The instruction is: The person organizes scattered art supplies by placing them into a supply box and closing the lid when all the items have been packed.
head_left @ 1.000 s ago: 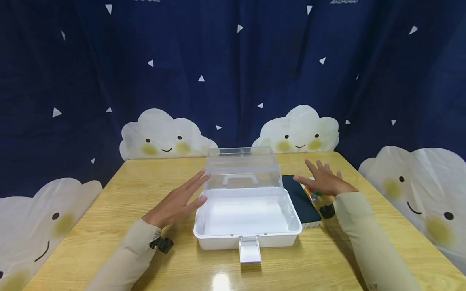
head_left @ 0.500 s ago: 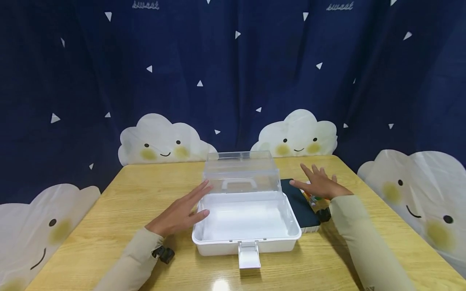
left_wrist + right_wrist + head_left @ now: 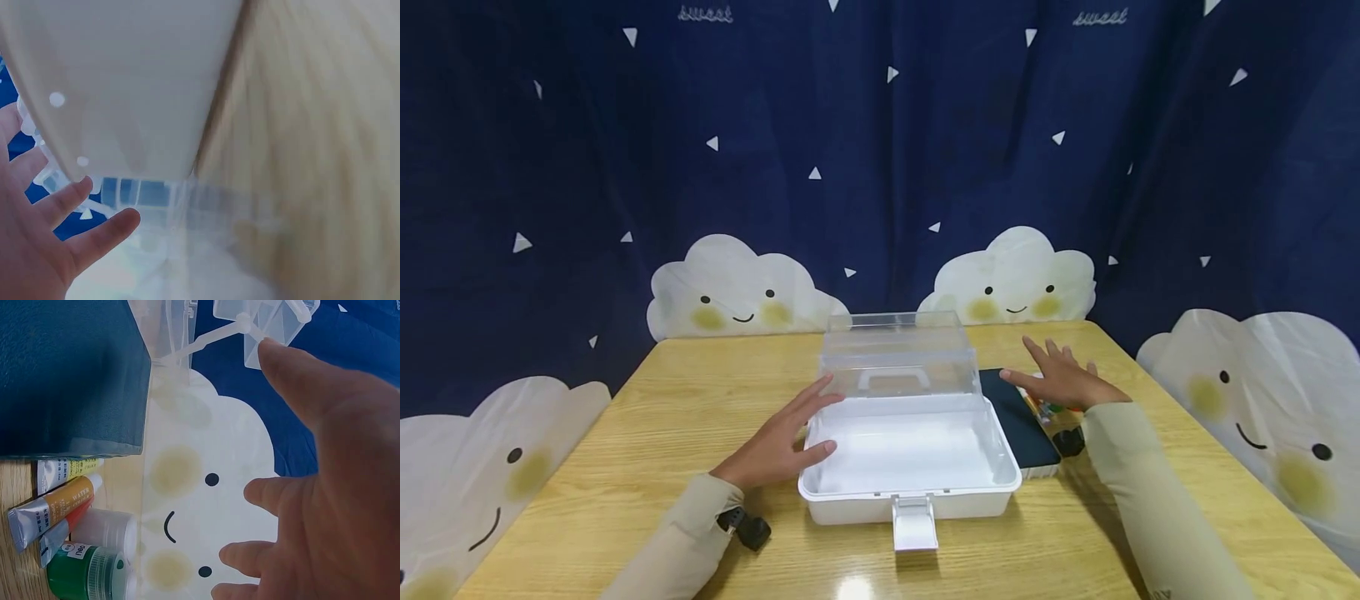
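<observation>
A white plastic box [image 3: 910, 507] stands mid-table with its clear lid [image 3: 895, 333] raised at the back and its front latch [image 3: 914, 525] hanging down. My left hand [image 3: 778, 442] is held at the box's left side, fingers spread and holding nothing, with thumb and fingertips overlapping the rim in the head view. From the left wrist, the box's white side [image 3: 144, 87] fills the upper part, beside my spread fingers. My right hand [image 3: 1063, 382], also spread and holding nothing, hovers over paint tubes [image 3: 56, 509] and a dark blue book [image 3: 1021, 433] right of the box.
Next to the book lie several paint tubes and a green-filled jar [image 3: 75, 572], with a clear-walled jar [image 3: 106, 531] beside it. The wooden table [image 3: 715, 375] ends at a dark blue curtain [image 3: 760, 100] printed with clouds.
The head view has tilted up slightly. My left hand has shifted a little right, so that its fingers now overlap the box's left rim more. My right hand stays spread over the same spot.
</observation>
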A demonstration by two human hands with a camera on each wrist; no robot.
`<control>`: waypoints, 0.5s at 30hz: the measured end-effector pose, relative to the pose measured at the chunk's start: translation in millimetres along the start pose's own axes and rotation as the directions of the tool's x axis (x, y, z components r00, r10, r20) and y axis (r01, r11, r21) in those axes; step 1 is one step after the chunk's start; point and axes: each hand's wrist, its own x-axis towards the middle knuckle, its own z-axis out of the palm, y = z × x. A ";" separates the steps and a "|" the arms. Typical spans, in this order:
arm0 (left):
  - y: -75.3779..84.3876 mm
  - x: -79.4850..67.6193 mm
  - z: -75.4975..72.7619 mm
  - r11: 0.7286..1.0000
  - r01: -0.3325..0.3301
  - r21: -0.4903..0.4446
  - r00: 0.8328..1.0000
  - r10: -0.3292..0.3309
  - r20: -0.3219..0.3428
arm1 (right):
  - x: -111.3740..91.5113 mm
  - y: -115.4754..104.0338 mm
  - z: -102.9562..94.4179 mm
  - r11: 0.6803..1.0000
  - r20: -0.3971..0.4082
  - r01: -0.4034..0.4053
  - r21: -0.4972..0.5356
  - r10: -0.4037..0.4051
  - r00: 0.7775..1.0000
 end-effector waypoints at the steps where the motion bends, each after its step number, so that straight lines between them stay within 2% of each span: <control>1: -0.5 -0.1 1.5 1.000 0.005 -0.028 1.000 -0.005 -0.002 | 0.1 -0.1 0.4 1.000 0.001 0.001 -0.001 -0.001 1.000; 6: -4.0 -0.7 8.1 0.990 0.007 -0.142 1.000 -0.011 -0.023 | 0.1 -1.1 1.9 1.000 0.013 0.000 0.005 0.000 1.000; 15: -7.9 -0.4 13.0 0.968 -0.038 -0.247 0.997 0.020 -0.078 | 1.9 -1.6 2.6 1.000 0.030 -0.010 0.006 0.010 1.000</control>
